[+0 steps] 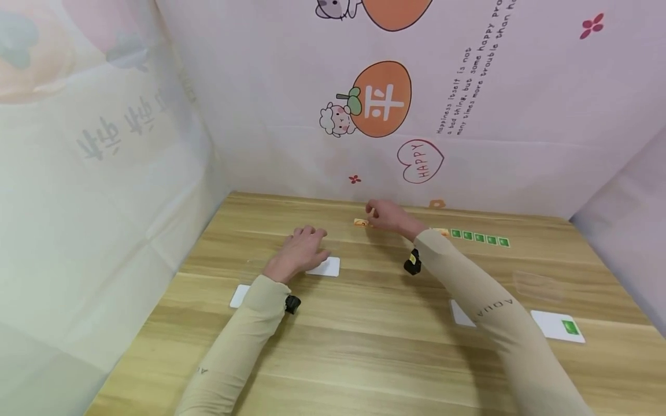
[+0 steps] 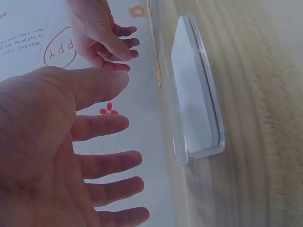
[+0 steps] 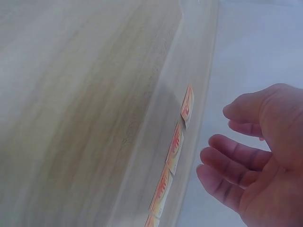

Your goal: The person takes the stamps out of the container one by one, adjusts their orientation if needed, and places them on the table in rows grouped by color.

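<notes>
My left hand (image 1: 299, 251) is over the table with its fingers spread, holding nothing. Just beside it lies a white card in a clear tray (image 2: 191, 94), partly covered by the thumb in the head view. Toward the back edge, my right hand (image 1: 389, 216) hovers above a row of small orange-and-white cards (image 3: 174, 142). Its fingers bend loosely with nothing between them. Part of that row is hidden behind the hand in the head view. A line of several small green cards (image 1: 480, 237) continues the row to the right.
A white card (image 1: 239, 296) lies left of the left sleeve, another (image 1: 462, 315) partly under the right sleeve. Farther right, a white card (image 1: 554, 325) bears a small green card. A clear flat piece (image 1: 538, 287) lies behind it. Printed cloth (image 1: 291, 162) walls the table's back.
</notes>
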Tool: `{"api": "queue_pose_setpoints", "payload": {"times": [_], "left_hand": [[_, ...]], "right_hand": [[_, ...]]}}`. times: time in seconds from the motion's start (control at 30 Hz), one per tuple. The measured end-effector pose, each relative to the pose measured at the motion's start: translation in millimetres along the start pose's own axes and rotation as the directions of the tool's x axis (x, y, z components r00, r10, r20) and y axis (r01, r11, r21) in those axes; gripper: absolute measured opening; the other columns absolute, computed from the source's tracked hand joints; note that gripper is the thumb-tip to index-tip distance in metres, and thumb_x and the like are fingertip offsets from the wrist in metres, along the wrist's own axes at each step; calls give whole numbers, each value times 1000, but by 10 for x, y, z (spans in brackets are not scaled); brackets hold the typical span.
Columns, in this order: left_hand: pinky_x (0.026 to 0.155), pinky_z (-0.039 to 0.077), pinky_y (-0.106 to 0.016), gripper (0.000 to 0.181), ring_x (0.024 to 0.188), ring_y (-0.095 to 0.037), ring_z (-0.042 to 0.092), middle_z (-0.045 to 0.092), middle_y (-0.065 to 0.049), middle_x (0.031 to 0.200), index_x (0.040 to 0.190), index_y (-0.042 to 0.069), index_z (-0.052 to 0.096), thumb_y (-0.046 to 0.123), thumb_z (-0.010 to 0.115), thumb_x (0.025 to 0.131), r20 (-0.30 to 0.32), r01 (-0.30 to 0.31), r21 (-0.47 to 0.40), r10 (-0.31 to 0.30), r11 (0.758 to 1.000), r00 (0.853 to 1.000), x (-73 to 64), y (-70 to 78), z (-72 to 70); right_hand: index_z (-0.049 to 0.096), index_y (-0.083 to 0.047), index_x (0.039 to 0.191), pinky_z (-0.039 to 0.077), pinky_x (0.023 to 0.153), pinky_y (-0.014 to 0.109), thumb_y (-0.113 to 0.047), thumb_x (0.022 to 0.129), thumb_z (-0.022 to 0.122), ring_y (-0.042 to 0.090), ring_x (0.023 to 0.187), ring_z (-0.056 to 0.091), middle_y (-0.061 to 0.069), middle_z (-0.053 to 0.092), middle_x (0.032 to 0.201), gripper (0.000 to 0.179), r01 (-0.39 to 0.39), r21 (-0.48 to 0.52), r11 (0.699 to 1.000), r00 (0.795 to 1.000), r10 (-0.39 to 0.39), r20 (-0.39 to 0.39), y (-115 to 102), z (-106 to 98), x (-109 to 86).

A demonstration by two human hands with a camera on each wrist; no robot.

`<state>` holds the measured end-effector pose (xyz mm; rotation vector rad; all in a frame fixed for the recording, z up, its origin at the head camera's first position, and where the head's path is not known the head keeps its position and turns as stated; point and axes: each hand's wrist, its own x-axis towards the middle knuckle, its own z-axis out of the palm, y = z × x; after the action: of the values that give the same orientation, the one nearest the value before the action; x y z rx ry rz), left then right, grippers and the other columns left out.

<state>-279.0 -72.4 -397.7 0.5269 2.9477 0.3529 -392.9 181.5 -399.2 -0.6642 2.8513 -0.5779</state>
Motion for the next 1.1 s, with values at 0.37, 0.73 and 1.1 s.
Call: {"api": "queue_pose_setpoints", "payload": {"times": [0.37,0.73,1.1], "left_hand": [[108,36,-56,55,136,-39,39,43,-17,148,147,12,42,39,52,99,20,-58,21,57,998,998,111,183,-53],[106,39,-53,55,134,-37,42,44,-15,147,147,16,42,41,52,99,16,-86,48,86,995,996,226,375,-35],[107,38,-53,54,135,-34,40,43,-12,148,147,18,41,42,50,100,44,-120,29,119,992,992,284,532,-44]], "right_hand": [[58,5,122,50,75,40,-13,94,57,25,85,60,19,66,102,33,67,-2,998,997,-67,-36,47,-66,-244],[56,3,121,52,79,47,-12,94,61,30,88,64,22,66,102,32,142,-37,989,987,-145,-73,105,-132,-496],[54,2,126,53,78,47,-14,95,61,29,87,66,24,64,108,35,143,-58,988,986,-148,-82,250,-195,-789]]}}
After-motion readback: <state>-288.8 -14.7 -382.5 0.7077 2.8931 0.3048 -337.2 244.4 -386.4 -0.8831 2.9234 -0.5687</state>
